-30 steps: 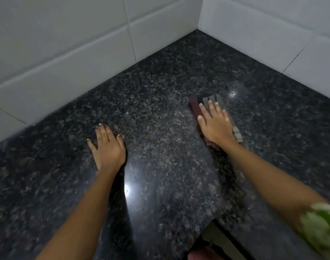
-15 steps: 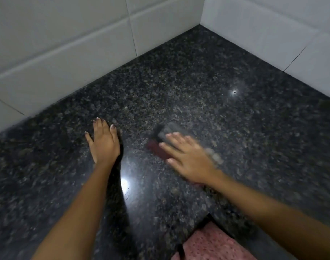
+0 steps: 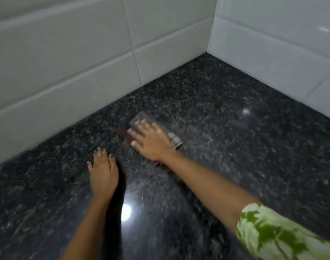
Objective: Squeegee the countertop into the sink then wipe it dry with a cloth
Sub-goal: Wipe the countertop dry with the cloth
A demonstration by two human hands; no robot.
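Pressing one cloth (image 3: 174, 139) flat, right hand (image 3: 151, 141) fingers straight; left hand (image 3: 103, 174) fingers straight on countertop (image 3: 235, 156).

The counter (image 3: 226, 147) under my palms is dark speckled stone, polished glossy enough to mirror the lamp. The wall tiles (image 3: 66, 59) are smooth, pale and faintly shiny. My cloth (image 3: 174, 140) looks soft and matt, grey-striped with a maroon part; my sleeve (image 3: 273, 235) is printed fabric.

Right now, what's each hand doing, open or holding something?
Left hand: open, flat on the granite countertop.
Right hand: open, fingers straight, pressing the cloth.
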